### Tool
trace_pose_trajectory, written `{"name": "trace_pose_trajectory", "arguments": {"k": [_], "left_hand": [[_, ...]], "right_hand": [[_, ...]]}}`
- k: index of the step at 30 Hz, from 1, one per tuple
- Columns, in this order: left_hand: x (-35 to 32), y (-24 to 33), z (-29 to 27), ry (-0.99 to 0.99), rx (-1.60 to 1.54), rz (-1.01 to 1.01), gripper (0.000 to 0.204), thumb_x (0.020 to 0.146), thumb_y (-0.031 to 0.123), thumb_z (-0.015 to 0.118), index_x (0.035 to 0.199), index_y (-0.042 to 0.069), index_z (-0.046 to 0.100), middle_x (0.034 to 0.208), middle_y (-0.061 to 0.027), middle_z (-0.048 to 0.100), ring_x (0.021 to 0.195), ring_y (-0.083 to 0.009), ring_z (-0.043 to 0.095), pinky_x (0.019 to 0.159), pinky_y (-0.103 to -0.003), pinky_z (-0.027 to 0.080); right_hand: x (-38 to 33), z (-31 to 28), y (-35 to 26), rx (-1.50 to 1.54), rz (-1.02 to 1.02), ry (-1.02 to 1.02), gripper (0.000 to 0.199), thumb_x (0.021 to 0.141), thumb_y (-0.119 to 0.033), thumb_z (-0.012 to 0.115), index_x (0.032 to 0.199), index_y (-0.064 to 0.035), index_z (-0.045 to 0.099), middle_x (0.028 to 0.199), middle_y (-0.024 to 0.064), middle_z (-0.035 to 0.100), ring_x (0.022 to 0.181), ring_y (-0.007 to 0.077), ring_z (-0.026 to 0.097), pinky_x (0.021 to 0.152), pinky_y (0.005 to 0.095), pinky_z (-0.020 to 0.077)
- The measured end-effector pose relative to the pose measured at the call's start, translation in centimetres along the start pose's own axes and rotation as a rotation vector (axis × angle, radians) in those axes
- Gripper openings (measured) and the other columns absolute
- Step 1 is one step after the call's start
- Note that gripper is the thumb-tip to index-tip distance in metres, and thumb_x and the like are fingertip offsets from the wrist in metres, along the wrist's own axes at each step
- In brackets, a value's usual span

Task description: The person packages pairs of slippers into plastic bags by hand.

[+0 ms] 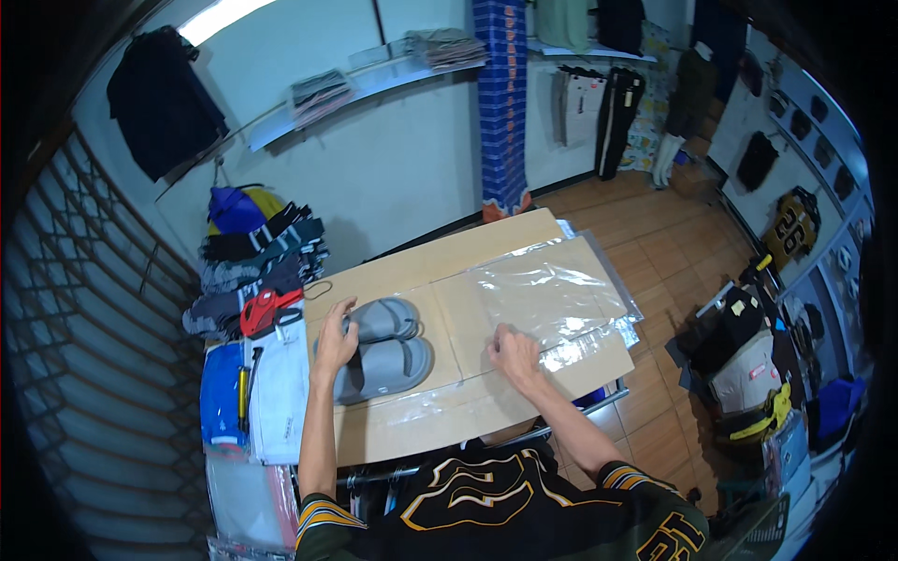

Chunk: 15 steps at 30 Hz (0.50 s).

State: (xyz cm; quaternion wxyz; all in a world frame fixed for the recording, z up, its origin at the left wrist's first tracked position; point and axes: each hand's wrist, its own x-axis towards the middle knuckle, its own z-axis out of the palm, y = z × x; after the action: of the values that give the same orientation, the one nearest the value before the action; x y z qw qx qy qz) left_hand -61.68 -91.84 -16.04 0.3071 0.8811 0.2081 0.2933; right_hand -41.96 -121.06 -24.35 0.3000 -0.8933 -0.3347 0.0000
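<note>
A pair of grey slide sandals lies side by side on a cardboard sheet (412, 439). The far slide (382, 320) and the near slide (398, 365) both have their straps toward the right. My left hand (337, 338) is at their left end, fingers apart and curved beside them; I cannot tell whether it touches them. Across the right part of the cardboard lies a clear plastic bag (547, 290), flat and wrinkled. My right hand (515, 357) is at the bag's near side with its fingers curled closed. What those fingers hold, if anything, is hidden.
Left of the cardboard are a red and black tool (269, 311), a white packaged garment (279, 402), a blue package (224, 393) and a pile of folded clothes (262, 248). A blue pillar (503, 103) rises behind the table. Clothes (748, 365) stand at the right.
</note>
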Motion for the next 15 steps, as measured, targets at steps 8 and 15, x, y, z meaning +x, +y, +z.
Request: {"name": "trace_pose_trajectory", "arguments": {"k": [8, 15], "left_hand": [[-4.8, -2.6, -1.1, -0.193, 0.115, -0.091, 0.04, 0.074, 0.003, 0.068, 0.114, -0.002, 0.063, 0.116, -0.0204, 0.062, 0.111, -0.0397, 0.057, 0.097, -0.043, 0.046], [-5.4, -4.3, 3.0, -0.115, 0.175, -0.053, 0.023, 0.073, 0.009, 0.075, 0.089, -0.005, 0.066, 0.109, -0.0184, 0.062, 0.101, -0.0404, 0.054, 0.091, -0.045, 0.045]], "right_hand": [[4.6, -0.2, 0.0, -0.098, -0.106, 0.06, 0.015, 0.08, -0.019, 0.067, 0.082, -0.0044, 0.063, 0.069, 0.0201, 0.066, 0.066, 0.0402, 0.066, 0.062, 0.0512, 0.0509], [6.4, -1.3, -0.3, -0.066, -0.113, 0.115, 0.016, 0.08, -0.019, 0.067, 0.083, -0.0037, 0.066, 0.074, 0.0205, 0.068, 0.068, 0.04, 0.067, 0.063, 0.0497, 0.0516]]}}
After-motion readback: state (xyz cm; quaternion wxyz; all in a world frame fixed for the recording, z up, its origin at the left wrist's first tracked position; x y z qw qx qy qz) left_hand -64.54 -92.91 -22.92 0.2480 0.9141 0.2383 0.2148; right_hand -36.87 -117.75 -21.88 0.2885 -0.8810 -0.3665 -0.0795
